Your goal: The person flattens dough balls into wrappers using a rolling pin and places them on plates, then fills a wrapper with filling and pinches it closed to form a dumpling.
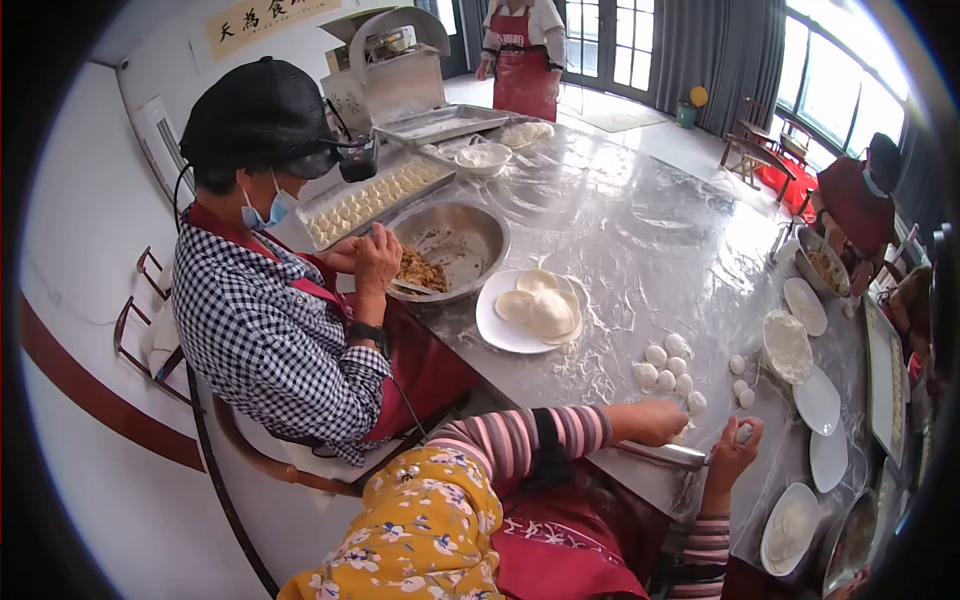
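Note:
My right hand (737, 450) is closed around the handle of a shiny metal rolling pin (668, 455) near the table's front edge. A pale rounded end shows at the top of that fist. My left hand (650, 422) is closed just above the pin's far part, and what its fingers hold is hidden. Several small dough balls (666, 380) lie in a cluster just beyond my hands. A few more dough pieces (740, 365) sit to the right. Left of the cluster, a white plate (490, 318) bears round dough wrappers (550, 312).
A co-worker (270, 290) at left works over a steel bowl (480, 235) of filling. Dumplings fill a tray (322, 238) behind it. At right are plates (828, 458), a bowl of flour (787, 347) and another co-worker (858, 205). Flour dusts the steel table (610, 200).

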`<state>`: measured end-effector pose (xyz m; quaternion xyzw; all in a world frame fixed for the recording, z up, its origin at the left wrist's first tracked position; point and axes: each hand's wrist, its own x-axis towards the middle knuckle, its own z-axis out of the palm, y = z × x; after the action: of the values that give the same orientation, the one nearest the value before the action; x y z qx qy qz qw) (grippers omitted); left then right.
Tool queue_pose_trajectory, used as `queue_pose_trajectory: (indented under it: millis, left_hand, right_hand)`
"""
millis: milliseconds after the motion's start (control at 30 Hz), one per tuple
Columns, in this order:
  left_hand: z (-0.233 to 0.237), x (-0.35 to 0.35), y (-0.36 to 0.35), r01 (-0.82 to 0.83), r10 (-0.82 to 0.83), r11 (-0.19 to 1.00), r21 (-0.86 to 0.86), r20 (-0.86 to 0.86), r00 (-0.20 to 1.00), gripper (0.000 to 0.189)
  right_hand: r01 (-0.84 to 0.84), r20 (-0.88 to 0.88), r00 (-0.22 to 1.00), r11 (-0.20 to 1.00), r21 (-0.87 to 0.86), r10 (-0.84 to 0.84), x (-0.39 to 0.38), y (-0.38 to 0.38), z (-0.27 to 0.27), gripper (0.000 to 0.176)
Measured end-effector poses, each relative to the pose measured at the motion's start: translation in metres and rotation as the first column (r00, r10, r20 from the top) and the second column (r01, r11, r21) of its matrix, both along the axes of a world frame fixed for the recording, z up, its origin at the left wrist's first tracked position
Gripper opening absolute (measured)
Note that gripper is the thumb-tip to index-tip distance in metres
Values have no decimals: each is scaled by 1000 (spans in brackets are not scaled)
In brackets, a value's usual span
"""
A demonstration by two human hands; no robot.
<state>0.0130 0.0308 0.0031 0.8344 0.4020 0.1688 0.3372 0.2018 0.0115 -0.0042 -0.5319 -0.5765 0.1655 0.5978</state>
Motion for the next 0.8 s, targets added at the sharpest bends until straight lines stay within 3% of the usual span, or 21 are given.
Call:
queue_pose_trajectory:
  millis: [100,200,267,333,400,433,467,533,633,733,800]
  left_hand:
    - [0,3,3,-13,12,1000,-10,-45,999,11]
    - [0,-5,-2,30,-31,999,-26,-39,999,12]
    - [-1,-10,-4,36,-37,999,-28,-14,999,12]
    - [0,-15,-9,28,-28,998,-48,-3,1000,14]
    - [4,-12,-10,21,-22,999,-29,-25,999,14]
    - [6,-9,-10,16,-17,1000,-11,-43,999,14]
    - [7,-6,-8,17,-17,1000,-4,-45,999,14]
    - [11,-1,-5,-67,60,996,-57,-108,992,14]
    - [19,-3,-4,-1,-17,994,-106,-167,986,14]
    - [1,-10,-3,27,-27,1000,0,-91,995,13]
    - [-1,-15,-3,45,-48,998,-50,-50,998,13]
  right_hand:
    - [-48,-20,999,998,-36,48,-1,0,2,14]
    - [20,-3,1000,998,-62,-20,5,-40,-1,15]
    - [54,-75,996,998,22,-52,1,-69,3,14]
    - [74,-74,994,997,-38,-77,-4,-62,11,15]
    - [39,-55,997,995,-97,-45,-2,-36,8,14]
    - [74,119,990,996,54,-80,8,-12,-9,16]
    - [75,116,990,995,60,-82,7,-4,-9,16]
    - [9,80,997,999,31,-11,2,8,-5,17]
    - [43,4,999,995,-87,-43,2,-18,3,17]
    - [45,-119,991,988,-148,-63,-2,-66,16,16]
    - [50,-122,990,990,-133,-66,-2,-69,15,17]
